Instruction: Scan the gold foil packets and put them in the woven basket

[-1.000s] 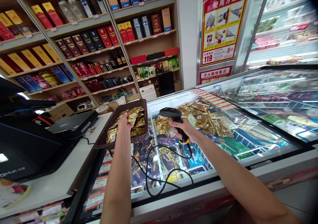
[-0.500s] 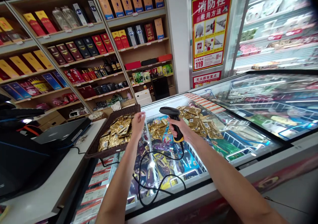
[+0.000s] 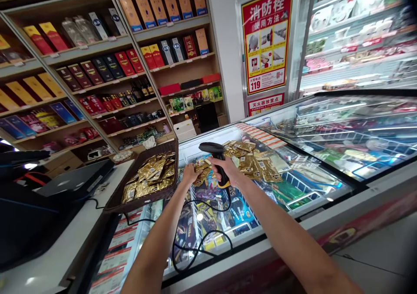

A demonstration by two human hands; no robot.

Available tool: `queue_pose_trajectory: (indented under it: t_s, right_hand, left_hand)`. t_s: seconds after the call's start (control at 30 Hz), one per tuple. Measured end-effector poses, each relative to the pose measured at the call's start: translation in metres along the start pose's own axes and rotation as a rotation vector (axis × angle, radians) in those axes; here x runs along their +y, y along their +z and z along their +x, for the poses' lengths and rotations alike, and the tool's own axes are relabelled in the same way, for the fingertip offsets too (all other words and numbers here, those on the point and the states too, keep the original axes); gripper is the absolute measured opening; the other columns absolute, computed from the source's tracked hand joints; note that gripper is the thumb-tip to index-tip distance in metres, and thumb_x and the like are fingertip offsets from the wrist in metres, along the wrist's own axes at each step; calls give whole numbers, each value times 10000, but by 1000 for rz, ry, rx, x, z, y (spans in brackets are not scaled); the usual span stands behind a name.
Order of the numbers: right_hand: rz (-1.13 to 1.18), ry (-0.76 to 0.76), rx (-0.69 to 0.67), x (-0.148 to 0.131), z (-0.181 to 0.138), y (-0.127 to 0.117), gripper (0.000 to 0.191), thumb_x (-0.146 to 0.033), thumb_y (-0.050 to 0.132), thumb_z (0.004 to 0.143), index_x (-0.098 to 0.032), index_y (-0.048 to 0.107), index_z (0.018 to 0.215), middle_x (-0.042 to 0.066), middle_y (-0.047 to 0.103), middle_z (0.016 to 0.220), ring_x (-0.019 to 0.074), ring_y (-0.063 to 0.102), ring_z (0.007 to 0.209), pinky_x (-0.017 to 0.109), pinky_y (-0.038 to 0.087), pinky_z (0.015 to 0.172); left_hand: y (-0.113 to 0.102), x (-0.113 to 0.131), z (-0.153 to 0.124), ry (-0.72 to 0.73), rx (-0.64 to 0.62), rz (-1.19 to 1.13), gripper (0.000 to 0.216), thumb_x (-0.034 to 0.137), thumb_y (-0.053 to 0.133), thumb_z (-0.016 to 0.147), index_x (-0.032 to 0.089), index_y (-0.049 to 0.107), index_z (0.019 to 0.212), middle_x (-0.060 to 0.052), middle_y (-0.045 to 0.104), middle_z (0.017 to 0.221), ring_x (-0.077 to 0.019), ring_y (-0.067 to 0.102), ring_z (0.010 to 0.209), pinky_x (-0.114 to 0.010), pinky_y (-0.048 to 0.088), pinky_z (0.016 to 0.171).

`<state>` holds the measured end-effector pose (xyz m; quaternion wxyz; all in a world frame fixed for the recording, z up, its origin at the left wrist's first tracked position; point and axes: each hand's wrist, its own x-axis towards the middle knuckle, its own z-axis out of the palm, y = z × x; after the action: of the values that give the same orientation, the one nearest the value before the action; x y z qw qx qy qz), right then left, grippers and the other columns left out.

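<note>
My right hand [image 3: 230, 170] is wrapped around the handle of a black barcode scanner [image 3: 212, 148] with a yellow-edged base, held upright over the freezer. A black cable [image 3: 195, 202] loops down from it across the glass. My left hand [image 3: 190, 173] is at the left edge of a pile of shiny gold packets [image 3: 203, 174], its thumb and fingers closing on a packet there; the fingertips are partly hidden. Left of that hand, a dark woven basket [image 3: 114, 198] holds many more gold packets [image 3: 152, 174]. Further gold packets [image 3: 256, 166] lie right of the scanner.
Under my arms is a chest freezer with colourful packs in wire baskets [image 3: 295, 200] and a dark-framed glass lid [image 3: 352, 129]. A counter [image 3: 78, 224] with black equipment [image 3: 78, 174] stands left. Boxed goods fill the back shelves [image 3: 182, 64].
My left hand has moved from beside the basket's right edge down onto the gold packets in the freezer. The scanner stays in my right hand; the whole view has shifted slightly.
</note>
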<state>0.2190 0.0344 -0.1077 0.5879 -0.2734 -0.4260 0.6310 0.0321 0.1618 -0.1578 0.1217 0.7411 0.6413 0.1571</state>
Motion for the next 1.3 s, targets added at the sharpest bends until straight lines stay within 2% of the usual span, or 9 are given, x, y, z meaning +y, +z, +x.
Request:
queue_pose_trajectory:
  t_s: [0.17, 0.33, 0.43, 0.57, 0.73, 0.8, 0.93, 1.13, 1.3]
  right_hand:
    - [4, 2, 9, 2, 1, -2, 438, -523, 810, 698, -192, 525, 675, -65, 493, 526, 60, 392, 354, 213, 342, 332]
    - [-14, 20, 16, 2, 1, -3, 441, -520, 815, 695, -195, 517, 675, -61, 496, 526, 62, 402, 355, 217, 338, 338]
    - [-11, 10, 16, 1, 0, -2, 439, -504, 827, 680, -199, 511, 677, -65, 491, 528, 62, 399, 352, 217, 325, 335]
    - [-2, -2, 31, -1, -1, 0, 441, -504, 818, 693, -198, 502, 657, -64, 485, 529, 62, 399, 356, 218, 336, 337]
    - [-26, -4, 24, -1, -3, 3, 427, -501, 814, 721, -194, 526, 647, -61, 472, 514, 64, 392, 347, 223, 337, 338]
    - [-37, 1, 4, 0, -3, 5, 434, -500, 812, 731, -195, 522, 625, -61, 455, 491, 67, 389, 343, 228, 338, 340]
    - [-66, -6, -20, 2, -4, 9, 458, -512, 805, 734, -198, 498, 603, -58, 451, 481, 70, 392, 336, 232, 334, 335]
    - [-133, -4, -55, 3, -9, 15, 400, -521, 803, 729, -217, 560, 819, -88, 484, 510, 76, 413, 326, 217, 343, 337]
    - [-219, -21, -81, 1, -16, 23, 397, -536, 778, 762, -223, 558, 867, -96, 485, 505, 72, 398, 307, 218, 320, 333]
  left_hand:
    - [-4, 2, 2, -127, -4, -22, 518, 484, 827, 633, 153, 609, 965, -228, 585, 1242, -400, 587, 1145, -373, 455, 847]
    - [-8, 2, 1, -149, 42, -156, 643, 406, 937, 433, 181, 548, 893, -232, 590, 1213, -399, 597, 1088, -391, 456, 798]
    - [-8, 5, -4, -84, 69, -218, 650, 340, 923, 471, 211, 519, 964, -139, 653, 1054, -357, 620, 1021, -382, 452, 782]
    - [-17, 12, -12, 63, 86, -318, 497, 254, 817, 614, 235, 529, 1019, -38, 665, 944, -253, 631, 910, -330, 447, 768]
    - [-54, 13, -21, 249, 124, -615, 307, 308, 768, 663, 208, 625, 916, -64, 682, 1032, -236, 620, 1027, -296, 441, 818]
    - [-71, 9, -26, 252, 149, -690, 342, 350, 791, 652, 204, 651, 928, -76, 683, 1065, -245, 612, 1052, -292, 436, 815]
    - [-96, 0, -37, 215, 157, -816, 439, 420, 825, 620, 202, 675, 970, -47, 689, 970, -209, 622, 883, -274, 439, 737]
    - [-107, -11, -41, 166, 234, -869, 424, 406, 841, 582, 203, 692, 924, -24, 686, 907, -172, 590, 772, -249, 410, 675]
    - [-112, -16, -41, 160, 233, -905, 408, 379, 845, 577, 199, 687, 907, -23, 690, 895, -175, 597, 788, -254, 416, 711]
